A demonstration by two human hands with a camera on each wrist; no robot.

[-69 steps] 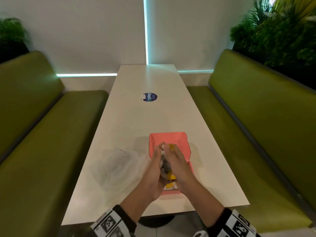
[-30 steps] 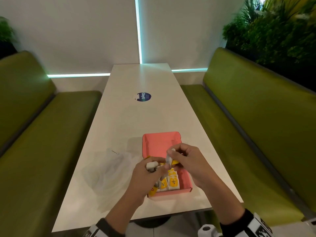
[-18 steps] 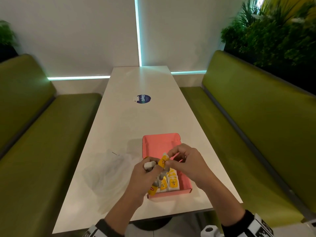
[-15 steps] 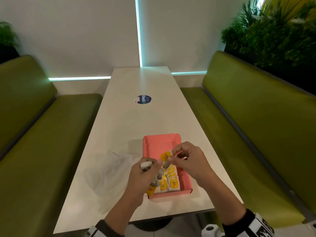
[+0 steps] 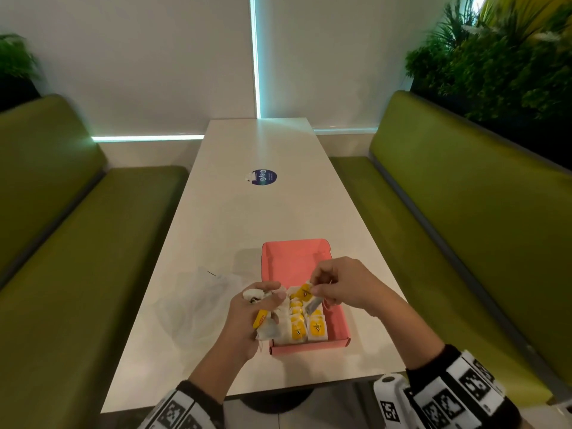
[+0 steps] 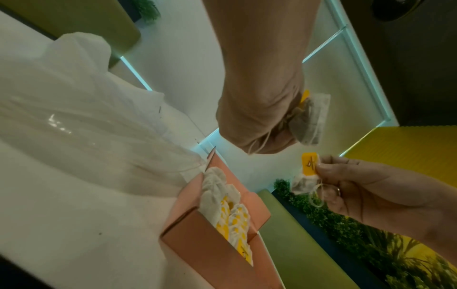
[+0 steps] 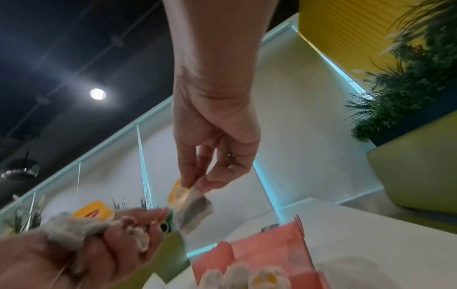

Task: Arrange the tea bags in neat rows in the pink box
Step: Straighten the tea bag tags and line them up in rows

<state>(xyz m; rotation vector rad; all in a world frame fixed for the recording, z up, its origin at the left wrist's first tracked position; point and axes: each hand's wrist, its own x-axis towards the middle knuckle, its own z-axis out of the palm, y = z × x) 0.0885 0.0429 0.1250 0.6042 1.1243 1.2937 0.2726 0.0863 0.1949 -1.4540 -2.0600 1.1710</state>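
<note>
We are pinching one tea bag (image 5: 305,294) by its top in our right hand (image 5: 340,286), the bag hanging straight down over the pink box (image 5: 295,258), just beyond the filled rows (image 5: 305,326). Our left hand (image 5: 257,317) is clutching a spare bunch (image 5: 266,328) beside the box's left wall.

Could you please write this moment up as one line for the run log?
left hand: grips spare tea bags | right hand: pinches one tea bag above pink box | rows: near end filled
</note>
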